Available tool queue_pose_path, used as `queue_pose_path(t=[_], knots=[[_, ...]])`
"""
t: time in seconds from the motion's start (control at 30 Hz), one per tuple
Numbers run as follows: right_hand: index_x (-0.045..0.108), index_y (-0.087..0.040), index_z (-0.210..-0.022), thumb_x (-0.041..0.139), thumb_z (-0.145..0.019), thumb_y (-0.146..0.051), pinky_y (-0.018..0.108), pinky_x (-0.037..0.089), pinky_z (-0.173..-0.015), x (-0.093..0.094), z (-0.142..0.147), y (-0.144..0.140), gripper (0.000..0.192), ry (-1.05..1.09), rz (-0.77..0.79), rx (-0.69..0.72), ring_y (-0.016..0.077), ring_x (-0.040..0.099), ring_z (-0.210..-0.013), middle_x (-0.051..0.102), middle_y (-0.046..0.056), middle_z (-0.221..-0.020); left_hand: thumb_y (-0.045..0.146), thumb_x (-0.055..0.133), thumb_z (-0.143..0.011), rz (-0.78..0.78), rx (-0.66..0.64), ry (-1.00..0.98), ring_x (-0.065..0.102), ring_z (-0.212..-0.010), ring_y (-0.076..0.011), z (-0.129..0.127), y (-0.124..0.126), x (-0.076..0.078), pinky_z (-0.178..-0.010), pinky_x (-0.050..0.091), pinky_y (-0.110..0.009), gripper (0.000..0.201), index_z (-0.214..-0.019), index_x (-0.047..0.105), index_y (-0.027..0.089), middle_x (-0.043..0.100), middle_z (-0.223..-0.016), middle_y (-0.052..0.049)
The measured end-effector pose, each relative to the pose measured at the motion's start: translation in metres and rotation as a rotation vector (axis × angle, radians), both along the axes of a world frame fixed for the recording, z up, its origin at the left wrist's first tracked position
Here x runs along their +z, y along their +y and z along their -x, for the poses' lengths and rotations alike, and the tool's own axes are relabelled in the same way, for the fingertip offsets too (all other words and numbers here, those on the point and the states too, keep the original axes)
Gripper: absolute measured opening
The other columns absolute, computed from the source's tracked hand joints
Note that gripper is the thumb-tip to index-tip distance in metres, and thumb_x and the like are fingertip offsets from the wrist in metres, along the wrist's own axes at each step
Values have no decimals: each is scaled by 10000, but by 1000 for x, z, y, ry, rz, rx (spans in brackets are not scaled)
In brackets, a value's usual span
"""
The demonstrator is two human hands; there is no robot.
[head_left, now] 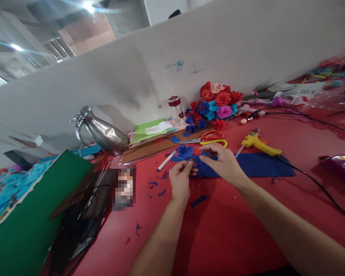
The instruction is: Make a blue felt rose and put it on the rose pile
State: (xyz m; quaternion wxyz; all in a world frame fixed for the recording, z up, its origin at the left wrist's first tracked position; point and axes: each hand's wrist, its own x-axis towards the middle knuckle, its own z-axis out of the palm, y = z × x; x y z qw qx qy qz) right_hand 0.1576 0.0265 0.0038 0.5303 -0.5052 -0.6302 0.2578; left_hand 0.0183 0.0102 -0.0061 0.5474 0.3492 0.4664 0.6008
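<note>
My left hand (pixel 181 178) is closed in a pinch, thumb against fingertips. Something small and dark may be between them; it is too small to make out. Just to its right is my right hand (pixel 224 164), with thumb and index finger apart and blue paper behind them. Both hands hover over the near end of a long folded strip of blue crepe paper (pixel 255 165). Beyond my left hand lie cut blue paper petals (pixel 184 151) and a white marker pen (pixel 166 160). Scissors (pixel 202 141) with orange and yellow handles rest behind my right hand.
A yellow glue gun (pixel 260 143) lies on the strip, its black cord trailing right. Paper flowers (pixel 218 100), a glass jar (pixel 176 111) and a steel jug (pixel 102 132) stand along the wall. A green board (pixel 46 207) fills the left; blue scraps (pixel 161 193) litter the red table.
</note>
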Motion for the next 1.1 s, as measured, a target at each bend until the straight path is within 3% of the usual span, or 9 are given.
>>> queue_pose_path(t=[0.2,0.47,0.67,0.9,1.1], knots=[[643,-201,-796,670,-680,-318,333,487,-741,5,18,-10,167,168,123,84,187,620,-776,684,31,-810,316,762,-613,-22,-41,31,550,-448,-88,-2,0,-3,-497,456,-206,231,-586,617,139,584,-493,23],[634,-184,-688,734,-625,-390,298,481,-637,4,22,-12,237,527,422,305,142,566,-614,637,-8,-648,245,672,-656,-95,-43,126,555,-472,-106,-1,-3,-4,-544,493,-238,99,-604,664,161,629,-521,18],[678,-188,-658,805,-558,-376,315,477,-721,1,23,-10,248,575,409,271,150,567,-667,662,-8,-648,209,639,-676,-154,-23,247,576,-563,-123,1,-4,-5,-598,485,-239,89,-612,687,171,662,-588,-1],[721,-211,-731,827,-540,-399,370,449,-895,6,21,-8,288,576,363,269,196,626,-827,717,11,-753,317,736,-670,-277,97,265,586,-713,-132,6,-1,-12,-693,477,-253,241,-867,709,180,689,-858,-41],[729,-213,-785,783,-601,-452,392,450,-910,2,25,-9,307,549,338,287,195,633,-811,727,22,-795,318,753,-648,-271,98,168,559,-702,-120,5,1,-7,-700,452,-246,215,-791,674,179,647,-769,-5]])
